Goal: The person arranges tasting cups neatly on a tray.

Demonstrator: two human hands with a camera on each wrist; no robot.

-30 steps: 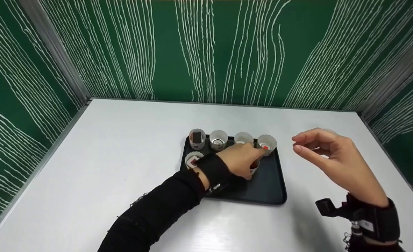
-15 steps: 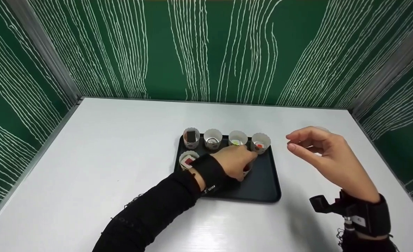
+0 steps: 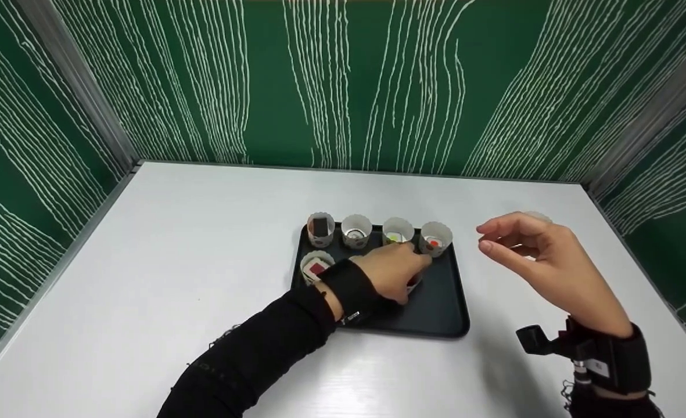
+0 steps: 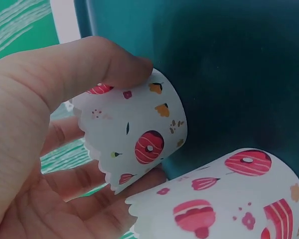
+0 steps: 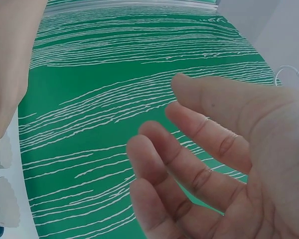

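In the left wrist view, my left hand [image 4: 65, 114] grips a white paper baking cup [image 4: 144, 119] printed with doughnuts, thumb on one side and fingers on the other. That cup is at the black tray [image 3: 438, 313], just in front of the back row, and in the head view my hand mostly covers it. A second printed cup [image 4: 234, 199] stands close beside it in the left wrist view. Off to the right of the tray, my right hand [image 3: 552, 273] hovers with loosely bent fingers and holds nothing.
Several cups line the tray's back edge, including one with a dark block [image 3: 320, 227] and one with an orange-red piece [image 3: 434, 244]. At front left, another cup holds a white block with a red square [image 3: 317, 266]. Behind my right hand shows another cup rim [image 3: 539, 216].
My left hand has shifted slightly nearer on the tray, so the green piece in a back-row cup shows now. My right hand keeps its pose; the head view has shifted a little.
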